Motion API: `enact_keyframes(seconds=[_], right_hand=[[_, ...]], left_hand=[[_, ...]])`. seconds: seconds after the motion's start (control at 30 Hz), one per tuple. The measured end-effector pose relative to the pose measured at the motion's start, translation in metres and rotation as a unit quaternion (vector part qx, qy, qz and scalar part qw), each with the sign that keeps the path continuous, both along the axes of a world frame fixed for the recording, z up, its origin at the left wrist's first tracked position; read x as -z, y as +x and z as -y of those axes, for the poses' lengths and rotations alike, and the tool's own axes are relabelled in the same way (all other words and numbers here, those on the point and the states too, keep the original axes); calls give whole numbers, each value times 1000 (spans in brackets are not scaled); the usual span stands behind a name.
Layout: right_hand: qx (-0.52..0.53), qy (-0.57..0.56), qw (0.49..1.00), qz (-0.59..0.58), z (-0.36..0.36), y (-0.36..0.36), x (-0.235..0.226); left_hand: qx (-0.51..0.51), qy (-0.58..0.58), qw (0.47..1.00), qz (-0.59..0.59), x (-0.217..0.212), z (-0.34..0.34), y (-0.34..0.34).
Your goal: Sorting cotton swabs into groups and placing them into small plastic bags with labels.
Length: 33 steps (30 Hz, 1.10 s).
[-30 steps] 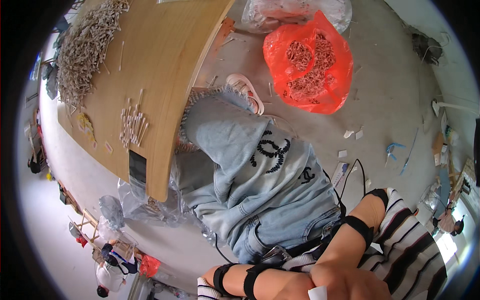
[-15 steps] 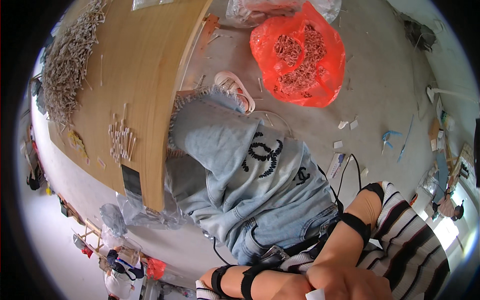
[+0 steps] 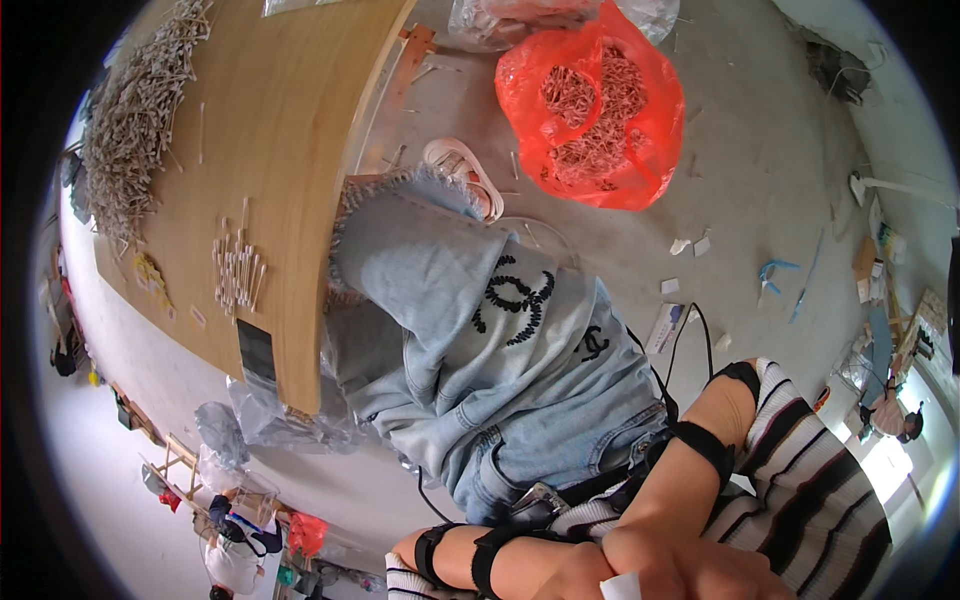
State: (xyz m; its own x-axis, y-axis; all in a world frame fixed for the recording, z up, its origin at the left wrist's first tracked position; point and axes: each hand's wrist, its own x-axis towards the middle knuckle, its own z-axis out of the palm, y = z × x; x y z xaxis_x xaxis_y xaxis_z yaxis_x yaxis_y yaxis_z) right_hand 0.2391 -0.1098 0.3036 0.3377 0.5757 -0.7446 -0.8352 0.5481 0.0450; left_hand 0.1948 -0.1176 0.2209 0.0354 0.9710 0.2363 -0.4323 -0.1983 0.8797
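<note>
At the lower edge my two hands meet close in front of my body, fingers bent and partly cut off. My left hand (image 3: pixel 572 582) lies against my right hand (image 3: pixel 690 572), whose knuckles are curled. Out between them sticks a small white piece (image 3: pixel 621 588), perhaps paper or tissue; its other end is hidden. Both forearms wear black straps. Away from the hands, a small group of cotton swabs (image 3: pixel 238 272) rests on the wooden table (image 3: pixel 290 130). A large heap of cotton swabs (image 3: pixel 135 130) covers its far left side.
A red plastic bag (image 3: pixel 655 150) full of pinkish sticks stands on the floor. A dark flat rectangle (image 3: pixel 256 352) lies at the table's corner, with clear plastic (image 3: pixel 275 420) below. Blue-handled pliers (image 3: pixel 772 275) and paper scraps lie at right. People are in the background.
The whole view has shifted slightly, so the table and floor things sit a little farther left. My hands stay together, with the white piece still between them.
</note>
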Motion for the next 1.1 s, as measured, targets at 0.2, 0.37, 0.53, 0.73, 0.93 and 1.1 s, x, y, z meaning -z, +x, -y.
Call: enact_keyframes(seconds=[0.2,0.37,0.53,0.73,0.93,1.1], right_hand=[[27,219,974,42,17,-2,25],[-77,175,979,67,13,11,15],[-22,187,974,126,21,-10,15],[50,322,945,0,32,-33,30],[40,196,958,-206,21,-27,-6],[28,173,984,-14,23,-12,16]], left_hand=[[5,19,1000,-5,-4,-1,1],[2,52,999,-9,-7,-3,-1],[-8,95,995,-7,-11,-4,-1],[-24,127,992,-6,-15,5,-5],[-62,98,993,-6,-24,31,-5],[-93,82,992,-19,-32,47,-13]])
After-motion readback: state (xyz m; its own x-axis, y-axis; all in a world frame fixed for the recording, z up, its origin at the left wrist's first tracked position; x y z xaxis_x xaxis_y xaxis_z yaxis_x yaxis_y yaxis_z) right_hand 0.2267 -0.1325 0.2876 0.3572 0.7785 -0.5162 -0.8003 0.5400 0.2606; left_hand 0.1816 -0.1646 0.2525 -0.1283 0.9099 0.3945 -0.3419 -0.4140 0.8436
